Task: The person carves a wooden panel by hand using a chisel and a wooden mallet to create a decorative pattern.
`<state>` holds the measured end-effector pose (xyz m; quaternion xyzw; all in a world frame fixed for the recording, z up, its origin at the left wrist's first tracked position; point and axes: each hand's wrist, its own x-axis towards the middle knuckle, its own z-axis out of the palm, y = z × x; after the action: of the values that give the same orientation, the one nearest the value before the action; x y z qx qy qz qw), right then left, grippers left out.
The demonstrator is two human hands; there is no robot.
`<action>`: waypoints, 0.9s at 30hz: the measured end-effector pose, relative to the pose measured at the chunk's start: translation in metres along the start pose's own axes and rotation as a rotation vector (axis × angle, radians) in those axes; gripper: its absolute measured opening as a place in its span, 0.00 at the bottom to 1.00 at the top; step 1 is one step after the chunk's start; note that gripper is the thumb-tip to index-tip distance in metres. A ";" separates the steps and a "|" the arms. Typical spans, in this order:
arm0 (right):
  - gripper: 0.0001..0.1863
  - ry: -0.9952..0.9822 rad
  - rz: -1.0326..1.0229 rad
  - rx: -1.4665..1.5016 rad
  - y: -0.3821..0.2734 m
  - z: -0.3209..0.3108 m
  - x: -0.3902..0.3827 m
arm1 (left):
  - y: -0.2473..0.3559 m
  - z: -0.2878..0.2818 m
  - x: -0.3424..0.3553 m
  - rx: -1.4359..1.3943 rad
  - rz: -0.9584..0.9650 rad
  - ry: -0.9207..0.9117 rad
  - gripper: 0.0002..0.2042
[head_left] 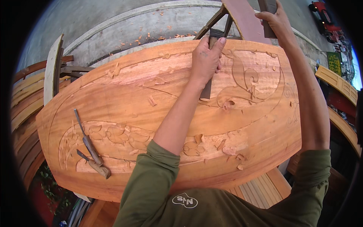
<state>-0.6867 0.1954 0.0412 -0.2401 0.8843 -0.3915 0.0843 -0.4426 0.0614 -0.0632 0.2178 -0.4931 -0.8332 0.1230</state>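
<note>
A large orange-brown wooden panel point(151, 94) with carved scrolls and leaves lies in front of me. My left hand point(207, 56) is closed around a broad flat chisel point(206, 90), whose handle has a dark top. The wide blade points toward me, its tip at the panel's surface beside a carved curl. Raised past the far right edge of the panel, my right hand point(279, 23) grips a dark wooden block point(267, 17), apart from the chisel; the block is partly cut off by the picture's top edge.
Two wooden-handled carving tools, a long gouge point(90, 145) and a shorter knife-like one point(99, 169), lie on the panel's near left. Curled wood shavings point(152, 100) are scattered over the carving. Stacked boards point(28, 94) stand at left; a pinkish board point(247, 20) leans beyond the far edge.
</note>
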 end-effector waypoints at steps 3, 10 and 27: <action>0.54 -0.415 -0.313 -0.383 -0.012 0.029 -0.037 | 0.003 -0.015 -0.004 0.009 0.008 0.036 0.20; 0.51 -0.152 -0.109 -0.260 -0.012 0.001 -0.012 | 0.002 -0.002 -0.007 0.000 0.032 0.002 0.20; 0.53 -0.142 -0.081 -0.152 -0.039 0.012 -0.090 | 0.028 -0.026 -0.013 -0.135 -0.061 -0.012 0.24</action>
<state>-0.5903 0.2096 0.0578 -0.3083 0.8929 -0.3084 0.1123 -0.4194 0.0333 -0.0463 0.2188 -0.4295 -0.8694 0.1088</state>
